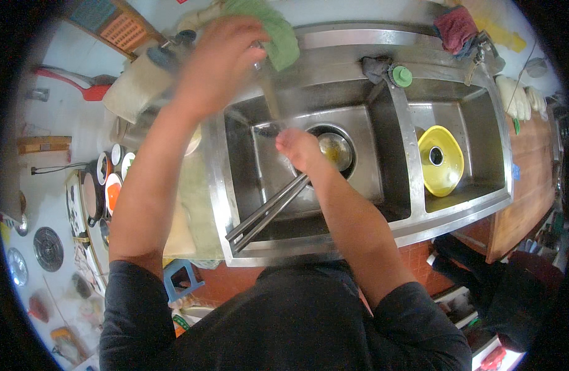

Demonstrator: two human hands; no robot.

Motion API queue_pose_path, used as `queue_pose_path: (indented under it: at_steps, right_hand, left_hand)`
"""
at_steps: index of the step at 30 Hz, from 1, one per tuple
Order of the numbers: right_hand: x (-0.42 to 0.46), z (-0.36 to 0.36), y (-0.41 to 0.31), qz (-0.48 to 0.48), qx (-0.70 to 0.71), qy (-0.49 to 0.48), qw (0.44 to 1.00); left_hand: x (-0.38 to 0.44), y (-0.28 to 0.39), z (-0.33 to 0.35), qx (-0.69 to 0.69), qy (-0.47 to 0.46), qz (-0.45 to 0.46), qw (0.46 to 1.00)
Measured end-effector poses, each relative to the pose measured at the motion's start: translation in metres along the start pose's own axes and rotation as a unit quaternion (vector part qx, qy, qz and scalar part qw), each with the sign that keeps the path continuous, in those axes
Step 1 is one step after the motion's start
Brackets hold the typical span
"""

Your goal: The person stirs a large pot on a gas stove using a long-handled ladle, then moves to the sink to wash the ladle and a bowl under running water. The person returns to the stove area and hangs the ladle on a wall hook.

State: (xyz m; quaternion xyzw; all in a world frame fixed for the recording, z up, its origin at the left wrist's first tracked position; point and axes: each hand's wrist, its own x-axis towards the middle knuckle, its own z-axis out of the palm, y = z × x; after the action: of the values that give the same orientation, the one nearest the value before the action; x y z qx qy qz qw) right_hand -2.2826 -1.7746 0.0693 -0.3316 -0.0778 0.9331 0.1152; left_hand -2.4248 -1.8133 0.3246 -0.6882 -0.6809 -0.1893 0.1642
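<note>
My left hand [219, 65], blurred, is raised at the back left of the steel double sink [407, 139], against the metal tap [257, 62]. Whether its fingers grip the tap is unclear. Below the spout, over the left basin, is my right hand [299, 147] with fingers bent; what it may hold is hidden. Two long metal handles [270, 213] slant from under my right wrist to the sink's front left corner. Past that wrist, a round metal ladle bowl [335, 150] with yellowish liquid sits over the drain.
In the right basin lies a yellow plastic basin [442, 171]. A dark rag [377, 69] and green-handled scrubber [402, 76] rest on the divider. Gloves [514, 95] lie near the wooden table [521, 176]. A person in dark clothes [512, 287] is at lower right. Plates [113, 178] stand left.
</note>
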Motion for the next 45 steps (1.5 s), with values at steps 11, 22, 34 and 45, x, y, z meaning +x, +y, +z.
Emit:
queue_pose_path:
  at_steps: [11, 22, 34, 45]
  right_hand:
    - [-0.012, -0.073, -0.035, -0.003, -0.253, 0.06, 0.966]
    - [-0.018, -0.265, -0.078, -0.123, -0.746, 0.214, 0.619]
    - [-0.023, -0.223, -0.036, -0.094, -0.769, 0.241, 0.584]
    - [0.041, -0.377, 0.018, -0.08, -0.74, 0.079, 0.663]
  left_hand:
    - [0.008, 0.009, 0.0, -0.018, 0.021, 0.01, 1.0]
    - [0.001, 0.017, -0.001, -0.014, 0.032, -0.008, 0.999]
    - [0.004, 0.018, -0.003, -0.025, 0.007, -0.017, 1.0]
    - [0.012, 0.024, -0.001, -0.041, 0.014, -0.003, 0.999]
